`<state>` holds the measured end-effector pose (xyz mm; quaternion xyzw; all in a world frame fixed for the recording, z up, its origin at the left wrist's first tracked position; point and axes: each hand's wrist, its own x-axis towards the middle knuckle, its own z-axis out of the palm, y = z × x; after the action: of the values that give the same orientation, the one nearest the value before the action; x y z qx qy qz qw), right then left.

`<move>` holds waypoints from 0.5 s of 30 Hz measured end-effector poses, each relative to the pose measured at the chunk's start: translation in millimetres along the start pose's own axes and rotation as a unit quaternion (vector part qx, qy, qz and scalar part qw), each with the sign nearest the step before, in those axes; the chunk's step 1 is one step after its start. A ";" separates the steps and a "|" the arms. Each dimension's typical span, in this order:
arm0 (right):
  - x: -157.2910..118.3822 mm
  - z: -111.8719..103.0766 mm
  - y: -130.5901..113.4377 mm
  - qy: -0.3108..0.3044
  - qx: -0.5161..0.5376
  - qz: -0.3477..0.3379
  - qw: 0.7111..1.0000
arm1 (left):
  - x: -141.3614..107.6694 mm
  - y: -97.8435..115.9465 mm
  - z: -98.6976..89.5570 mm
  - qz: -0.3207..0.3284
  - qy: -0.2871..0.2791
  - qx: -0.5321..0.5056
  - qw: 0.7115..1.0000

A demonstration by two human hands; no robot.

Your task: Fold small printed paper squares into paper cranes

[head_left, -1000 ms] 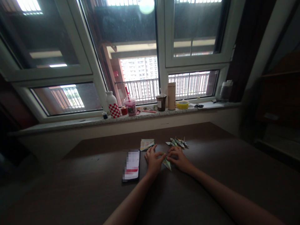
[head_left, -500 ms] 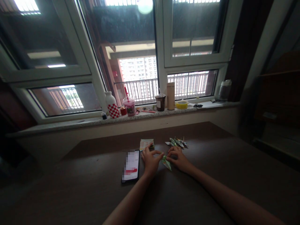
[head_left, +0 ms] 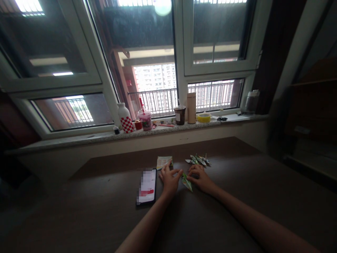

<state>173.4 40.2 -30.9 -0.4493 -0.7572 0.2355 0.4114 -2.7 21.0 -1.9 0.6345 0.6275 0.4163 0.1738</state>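
Observation:
A small folded green paper with a pointed end lies between my hands on the dark brown table. My left hand pinches its upper left edge between thumb and forefinger. From the other side, my right hand grips the paper with thumb and fingertips, its other fingers curled. Just beyond my left fingers is a stack of printed paper sheets. Several folded paper pieces lie in a pile past my right hand. A phone with a lit, partly blurred screen rests left of my left hand.
Along the windowsill stand a checkered white bottle, a pink cup with a straw, a dark drink cup, a tan flask, yellow tape, black scissors and a clear jug.
Both hands keep nearly the same place around the folded paper. My left thumb and forefinger have shifted very slightly left. Nothing else has visibly moved on the table.

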 end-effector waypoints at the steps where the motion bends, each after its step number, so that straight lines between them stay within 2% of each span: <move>1: -0.2 0.1 0.3 -0.001 0.000 0.000 1.000 | 0.2 -0.6 0.0 0.002 0.000 0.000 1.000; 8: 0.6 1.6 6.2 0.004 -0.003 0.004 1.000 | -0.2 0.7 -2.6 0.001 -0.006 0.041 0.999; 15: 3.7 4.2 10.9 0.081 -0.013 -0.008 0.997 | -3.0 -0.3 -1.9 0.015 0.026 0.068 0.997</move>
<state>174.2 48.8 -39.6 -0.4663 -0.7279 0.1852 0.4673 -4.0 17.7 -1.9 0.6433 0.6488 0.3921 0.1074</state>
